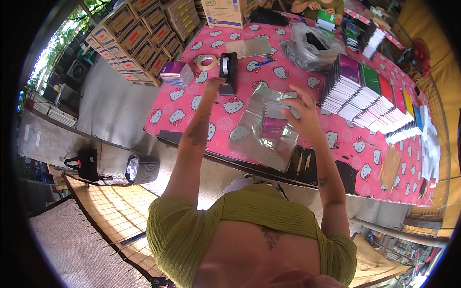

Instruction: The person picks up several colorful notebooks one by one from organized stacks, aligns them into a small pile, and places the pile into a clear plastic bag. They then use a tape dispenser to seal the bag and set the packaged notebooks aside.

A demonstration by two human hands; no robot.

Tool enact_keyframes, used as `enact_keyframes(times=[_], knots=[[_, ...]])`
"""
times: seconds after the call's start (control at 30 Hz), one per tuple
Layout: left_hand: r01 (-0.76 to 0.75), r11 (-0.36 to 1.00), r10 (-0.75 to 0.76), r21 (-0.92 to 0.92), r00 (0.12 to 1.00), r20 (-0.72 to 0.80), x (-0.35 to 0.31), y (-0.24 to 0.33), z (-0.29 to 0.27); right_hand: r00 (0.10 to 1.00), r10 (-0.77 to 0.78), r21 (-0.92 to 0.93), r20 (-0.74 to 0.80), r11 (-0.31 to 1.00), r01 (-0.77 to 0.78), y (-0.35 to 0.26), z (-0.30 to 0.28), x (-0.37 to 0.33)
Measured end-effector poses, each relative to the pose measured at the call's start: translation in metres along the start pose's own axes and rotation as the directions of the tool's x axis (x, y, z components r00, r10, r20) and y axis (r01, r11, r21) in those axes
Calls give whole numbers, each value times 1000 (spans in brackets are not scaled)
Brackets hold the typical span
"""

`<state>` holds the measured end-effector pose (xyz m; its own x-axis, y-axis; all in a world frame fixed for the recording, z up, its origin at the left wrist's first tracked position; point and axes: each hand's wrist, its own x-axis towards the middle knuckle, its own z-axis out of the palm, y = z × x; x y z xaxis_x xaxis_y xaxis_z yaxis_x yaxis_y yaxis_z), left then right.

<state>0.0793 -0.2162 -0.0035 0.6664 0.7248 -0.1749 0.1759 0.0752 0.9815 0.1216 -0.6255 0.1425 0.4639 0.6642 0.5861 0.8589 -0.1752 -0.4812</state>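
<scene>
My left hand (214, 87) is at the left side of a black tape dispenser (232, 77) with a roll of clear tape in it. Its fingers are pressed together against the dispenser, and what they pinch is too small to make out. My right hand (302, 113) hovers with fingers spread and curved over a small spiral notebook (273, 126), its cover purple and white. The notebook lies on a sheet of clear plastic (245, 139), close to the table's near edge.
On the pink patterned table (221, 117) are a stack of purple notebooks (176, 73), a tape roll (207, 62), pens (264, 63), a plastic bag (309, 50) and tall spiral notebook stacks (357, 98) at right. Cartons (129, 41) stand at left. Another person's hands (321, 8) hold a green notebook across the table.
</scene>
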Motion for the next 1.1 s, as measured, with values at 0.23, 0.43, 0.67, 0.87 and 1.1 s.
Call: enact_keyframes(times=[0.23,0.43,0.67,0.87,1.1], knots=[[-108,933,178,342,967,-182,-38,-29,19,999,-37,-192,-4,981,36,-19,31,0],[-448,855,302,263,840,450,-89,43,16,999,10,-357,36,934,4,-21,40,5],[-548,832,413,-84,511,754,-138,80,75,971,121,-330,206,943,-47,-20,46,22],[-846,532,568,32,384,728,-125,88,78,992,122,-373,-39,919,-128,-5,17,14],[-944,323,631,72,272,727,-138,87,127,981,20,-31,194,999,-14,73,37,-45]])
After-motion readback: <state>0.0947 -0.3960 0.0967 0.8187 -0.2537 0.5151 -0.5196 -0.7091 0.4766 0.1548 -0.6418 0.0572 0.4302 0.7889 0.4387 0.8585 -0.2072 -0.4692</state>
